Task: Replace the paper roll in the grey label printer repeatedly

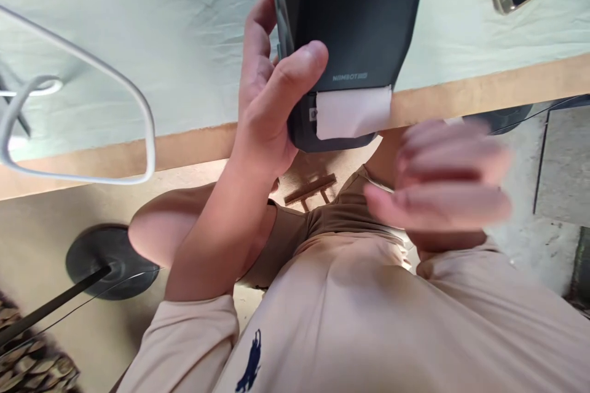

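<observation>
One-handed hold | your left hand (270,98) grips label printer (350,43) past desk edge (483,89) | right hand (442,181) blurred, fingers spread, empty | risk: printer slips, label (353,112) tears crooked

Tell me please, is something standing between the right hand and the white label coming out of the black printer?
Nothing visible does. The right hand, blurred, is just below and right of the white label, with open space between. The left hand grips the printer from its other side.
</observation>
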A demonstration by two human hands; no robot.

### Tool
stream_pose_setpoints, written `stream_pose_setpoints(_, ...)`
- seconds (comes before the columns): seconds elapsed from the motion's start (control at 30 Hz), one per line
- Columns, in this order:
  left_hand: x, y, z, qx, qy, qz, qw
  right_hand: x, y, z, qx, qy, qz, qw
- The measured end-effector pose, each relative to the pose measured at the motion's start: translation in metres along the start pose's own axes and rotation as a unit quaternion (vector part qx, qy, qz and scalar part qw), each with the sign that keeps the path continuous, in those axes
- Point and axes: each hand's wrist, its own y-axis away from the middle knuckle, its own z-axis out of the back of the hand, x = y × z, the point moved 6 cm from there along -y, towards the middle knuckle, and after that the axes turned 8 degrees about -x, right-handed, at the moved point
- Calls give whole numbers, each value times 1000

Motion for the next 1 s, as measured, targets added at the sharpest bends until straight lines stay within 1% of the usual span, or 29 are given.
stream_pose_setpoints(0.03, 1, -2, 1, 9, 3, -6, 1000, -3, -5, 15, -57, 47, -1, 997)
stream_pose_setpoints(0.07, 2, -3, 2, 21, 7, -10, 1000, -7, -10, 25, -101, 107, -7, 989)
stream_pose_setpoints(0.13, 3, -7, 5, 39, 7, -20, 999, -13, -22, 25, -96, 164, -3, 982)
stream_pose_setpoints(0.2, 3, -7, 6, 60, -3, -29, 998, -15, -32, 18, -85, 187, 27, 978)
stream_pose_setpoints(0.3, 2, -6, 3, 79, 10, -13, 997, -9, -38, 14, -140, 205, 111, 962)
stream_pose_setpoints(0.37, 4, -6, 2, 69, 32, 11, 997, -5, -38, 13, -169, 222, 144, 950)
stream_pose_setpoints(0.43, 6, -8, 3, 56, 24, 17, 998, -5, -38, 14, -178, 239, 124, 946)
stream_pose_setpoints(0.53, 7, -14, 8, 58, -20, -10, 998, -6, -37, 13, -162, 242, 80, 953)
stream_pose_setpoints(0.63, 11, -23, 16, 89, -22, -11, 996, -1, -34, 11, -149, 253, 124, 948)
stream_pose_setpoints(0.7, 14, -27, 21, 107, -11, -5, 994, 1, -31, 12, -173, 249, 154, 941)
stream_pose_setpoints(0.8, 16, -26, 22, 130, -30, -27, 991, -2, -27, 13, -204, 228, 160, 938)
stream_pose_setpoints(0.87, 15, -19, 15, 124, -48, -43, 990, -2, -26, 12, -203, 226, 163, 939)
stream_pose_setpoints(0.9, 12, -16, 12, 97, -41, -51, 993, -2, -26, 12, -205, 225, 166, 938)
stream_pose_setpoints(0.93, 10, -12, 9, 56, -36, -48, 997, -1, -26, 12, -203, 224, 170, 938)
stream_pose_setpoints(0.97, 7, -8, 3, 44, -35, -42, 998, -1, -27, 10, -190, 228, 167, 940)
stream_pose_setpoints(1.0, 3, -6, 1, -1, -15, -49, 999, -1, -28, 9, -179, 229, 161, 943)
